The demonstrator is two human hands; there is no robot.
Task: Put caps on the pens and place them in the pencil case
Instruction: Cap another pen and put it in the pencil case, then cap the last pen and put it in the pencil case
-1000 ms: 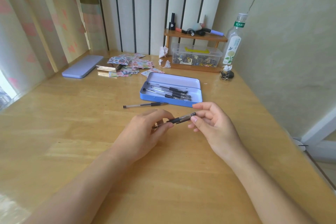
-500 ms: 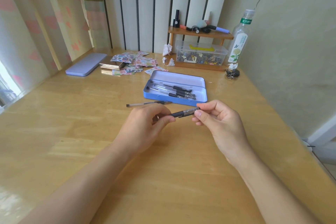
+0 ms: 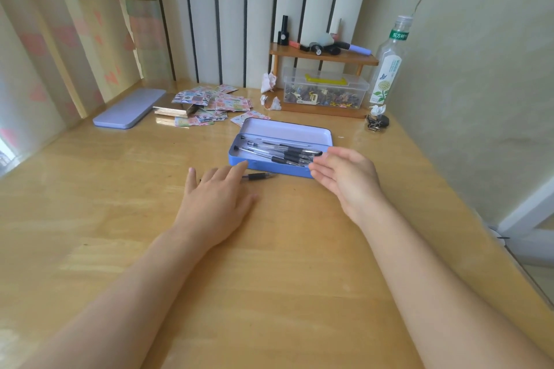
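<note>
Setting: pale wooden counter in a corner, striped wall panels behind, curtain on the left.
Left hand: left hand lies palm down, fingers spread flat, gripping nothing; its fingertips cover the left part of the loose pen.
Right hand: right hand hovers open and empty, fingers loosely extended, at the near right corner of the case.
Loose pen: loose pen lies on the counter just in front of the case's near wall; only the dark grip end shows past the left fingers. Whether it is capped cannot be told.
Key relation: long axis runs left to right, roughly parallel to the case's near wall. The pen sits directly under and ahead of the left hand; the right hand is near but apart, to its right. Judgement: the left hand is placed to pick it up.
Pencil case: blue pencil case stands open, no lid on it, just beyond the pen.
Pens in case: pens in case lie lengthwise in an overlapping bundle; about five, exact count uncertain.
Count, loose pens: one on the counter.
Count, loose caps: none visible.
Surroundings: one flat lilac tin far left, a scatter of patterned papers, a small wooden shelf, one clear box, one plastic bottle.
Progress: judged nearly complete, one pen outstanding.
</note>
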